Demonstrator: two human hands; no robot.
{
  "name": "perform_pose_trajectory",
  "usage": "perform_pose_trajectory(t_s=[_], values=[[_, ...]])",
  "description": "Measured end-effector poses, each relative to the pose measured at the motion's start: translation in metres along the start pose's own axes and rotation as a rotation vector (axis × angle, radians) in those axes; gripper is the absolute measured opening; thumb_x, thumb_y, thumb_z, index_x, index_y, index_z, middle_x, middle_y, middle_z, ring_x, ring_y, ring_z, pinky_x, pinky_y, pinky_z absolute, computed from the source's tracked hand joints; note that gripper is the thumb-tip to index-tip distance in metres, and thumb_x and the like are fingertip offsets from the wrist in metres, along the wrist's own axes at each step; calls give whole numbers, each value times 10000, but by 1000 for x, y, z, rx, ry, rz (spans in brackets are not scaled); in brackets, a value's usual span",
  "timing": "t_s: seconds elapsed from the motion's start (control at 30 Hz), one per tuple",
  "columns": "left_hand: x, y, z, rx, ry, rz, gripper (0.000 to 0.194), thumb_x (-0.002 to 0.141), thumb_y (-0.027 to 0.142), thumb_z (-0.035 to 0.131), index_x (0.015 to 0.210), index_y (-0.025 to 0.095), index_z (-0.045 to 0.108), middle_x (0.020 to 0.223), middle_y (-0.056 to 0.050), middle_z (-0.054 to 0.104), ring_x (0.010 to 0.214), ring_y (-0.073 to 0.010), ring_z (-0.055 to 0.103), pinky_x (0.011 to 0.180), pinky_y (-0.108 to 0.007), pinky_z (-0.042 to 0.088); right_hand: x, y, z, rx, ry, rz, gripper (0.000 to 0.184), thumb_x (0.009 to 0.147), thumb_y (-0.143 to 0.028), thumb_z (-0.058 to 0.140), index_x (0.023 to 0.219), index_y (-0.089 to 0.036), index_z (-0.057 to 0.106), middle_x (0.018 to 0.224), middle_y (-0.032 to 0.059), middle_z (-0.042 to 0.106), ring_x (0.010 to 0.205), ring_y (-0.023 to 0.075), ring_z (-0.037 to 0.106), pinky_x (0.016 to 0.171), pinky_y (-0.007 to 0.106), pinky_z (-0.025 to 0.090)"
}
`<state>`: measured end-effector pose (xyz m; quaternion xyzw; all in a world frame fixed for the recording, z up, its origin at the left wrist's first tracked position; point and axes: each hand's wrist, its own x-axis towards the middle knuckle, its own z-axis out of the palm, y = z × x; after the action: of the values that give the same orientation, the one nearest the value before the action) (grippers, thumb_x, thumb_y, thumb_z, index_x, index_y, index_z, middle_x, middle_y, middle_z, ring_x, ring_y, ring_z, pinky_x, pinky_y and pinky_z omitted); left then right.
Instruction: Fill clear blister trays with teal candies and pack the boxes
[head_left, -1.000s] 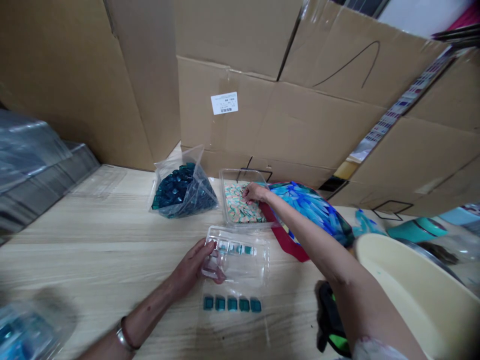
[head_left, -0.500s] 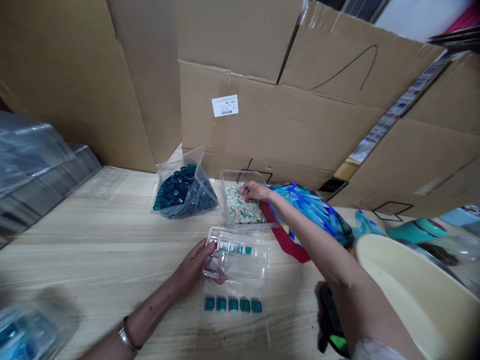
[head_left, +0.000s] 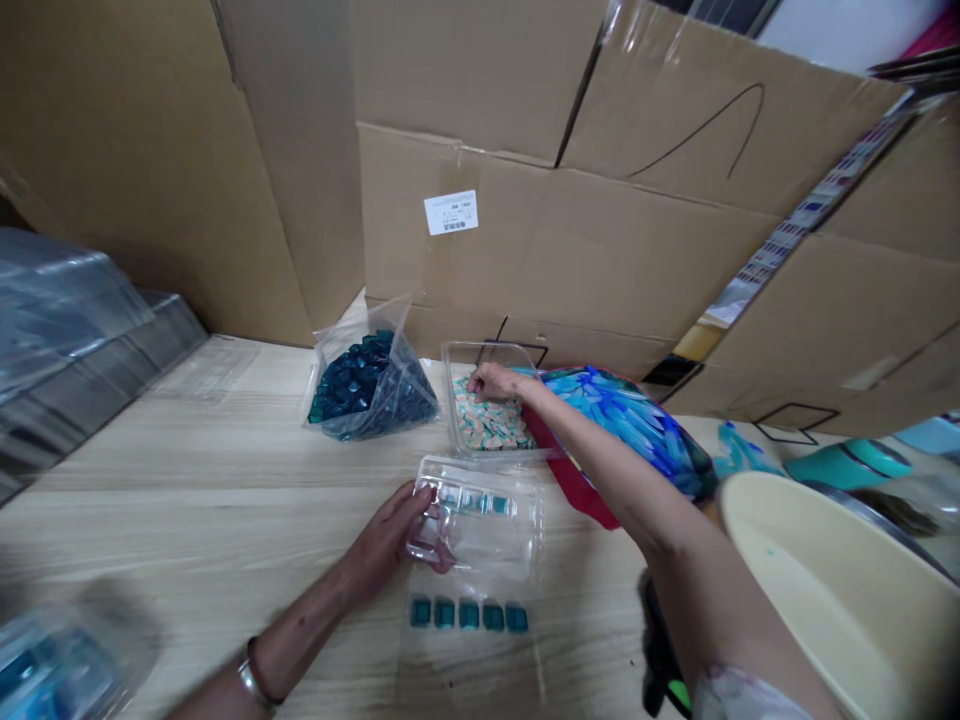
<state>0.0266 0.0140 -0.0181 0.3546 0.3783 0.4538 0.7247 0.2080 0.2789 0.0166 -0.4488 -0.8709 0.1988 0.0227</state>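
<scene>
My left hand grips the left end of a clear plastic blister tray, thumb on top. Teal square pieces show in the tray's upper row. Nearer to me, a row of several teal square pieces lies in clear plastic on the table. My right hand reaches into a clear plastic box of small flat pale and green pieces. Its fingers are bent together at the pieces, and whatever they pinch is hidden. To the box's left stands a clear bag full of dark teal pieces.
Cardboard walls off the back of the wooden table. A blue patterned bundle with red edging sits under my right forearm. On the right is a cream basin; clear plastic packages are stacked at left.
My right hand has shifted slightly left among the pieces in the box. My left hand keeps its hold on the tray.
</scene>
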Motion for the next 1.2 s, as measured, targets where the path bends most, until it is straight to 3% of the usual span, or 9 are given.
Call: perform_pose_trajectory(t_s=[0.23, 0.37, 0.53, 0.7, 0.9, 1.2], values=[[1, 0, 0, -8, -7, 4, 275, 828, 430, 516, 879, 160, 495, 728, -22, 583, 521, -185, 617, 499, -329, 505, -5, -8, 4, -23, 52, -25, 183, 600, -77, 666, 777, -121, 677, 792, 38, 685, 718, 128, 585, 614, 175, 404], [0, 2, 1, -4, -9, -3, 276, 828, 430, 516, 897, 163, 502, 725, -16, 580, 531, -185, 619, 511, -325, 503, -9, -3, -6, 66, 59, -21, 242, 644, -121, 659, 885, -116, 649, 795, 29, 683, 683, 107, 593, 588, 168, 431], [-1, 1, 0, 4, -18, 8, 280, 835, 434, 502, 901, 162, 507, 717, -23, 590, 545, -197, 624, 523, -330, 498, -10, 11, -13, 219, -82, 65, 267, 623, -156, 709, 878, -123, 641, 721, 14, 676, 611, 99, 596, 554, 177, 457], [0, -1, -1, 3, -18, 5, 279, 829, 438, 506, 888, 166, 502, 702, -18, 588, 534, -198, 619, 523, -338, 499, -6, 9, 0, 108, -74, 142, 240, 553, -100, 730, 781, -134, 664, 644, -5, 657, 581, 109, 576, 526, 180, 421], [1, 0, -1, 0, -12, 5, 266, 830, 432, 509, 853, 167, 489, 685, -7, 573, 529, -196, 619, 512, -335, 499, -10, -6, 7, -77, 0, 175, 182, 576, -111, 712, 753, -135, 675, 653, 14, 650, 613, 126, 558, 541, 193, 374], [0, 0, -1, 5, -16, 11, 281, 830, 439, 505, 869, 161, 493, 711, -21, 590, 539, -200, 627, 508, -326, 496, -23, -16, 7, -200, 51, 115, 174, 600, -156, 672, 770, -140, 638, 713, 10, 633, 618, 105, 504, 528, 183, 322]])
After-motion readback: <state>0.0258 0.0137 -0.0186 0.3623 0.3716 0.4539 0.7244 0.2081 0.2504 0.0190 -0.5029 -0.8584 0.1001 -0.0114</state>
